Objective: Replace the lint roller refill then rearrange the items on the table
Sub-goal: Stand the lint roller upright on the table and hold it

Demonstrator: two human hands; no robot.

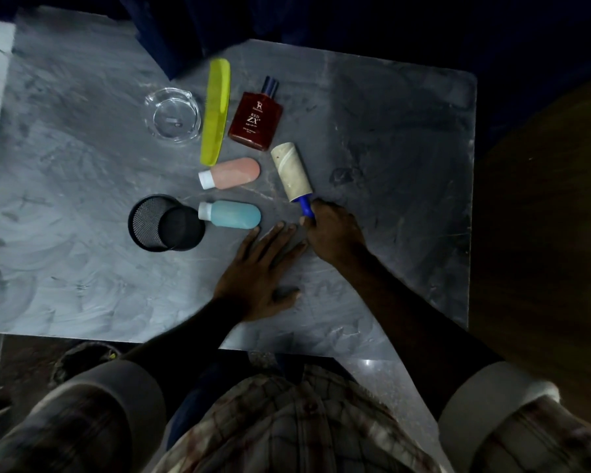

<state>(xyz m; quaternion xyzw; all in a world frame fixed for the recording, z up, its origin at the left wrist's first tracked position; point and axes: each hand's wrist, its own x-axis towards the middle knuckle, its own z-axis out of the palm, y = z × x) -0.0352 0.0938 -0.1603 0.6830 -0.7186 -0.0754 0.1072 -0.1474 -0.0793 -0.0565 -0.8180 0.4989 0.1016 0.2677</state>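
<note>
The only writing that can be read is on the red perfume bottle point(255, 119): "RED ZX" in pale letters, with a small logo above it (the thin lines under it are too small to read). The bottle lies flat, its dark blue cap pointing to the far edge of the grey table point(406, 165).

The right hand point(331, 233) grips the blue handle of the lint roller point(292, 172), fingers curled round it, so most of the handle is hidden. The roller lies on the table approx. in the middle, its beige roll pointing away from the person, and the roll's far end is just beside the corner of the perfume bottle. The right arm comes in diagonally from the lower right.

The left hand point(263, 268) lies flat on the table, palm down, fingers straight and a little spread, thumb out to the side. Its fingertips are near the blue bottle point(232, 215) and close to the right hand.

Other items: pink bottle point(232, 173) lying beyond the blue one, both w/ white caps to the left; yellow-green comb point(215, 110) between the perfume bottle and a clear glass ashtray point(172, 114); black mesh cup point(166, 222) touching the blue bottle's cap.
</note>
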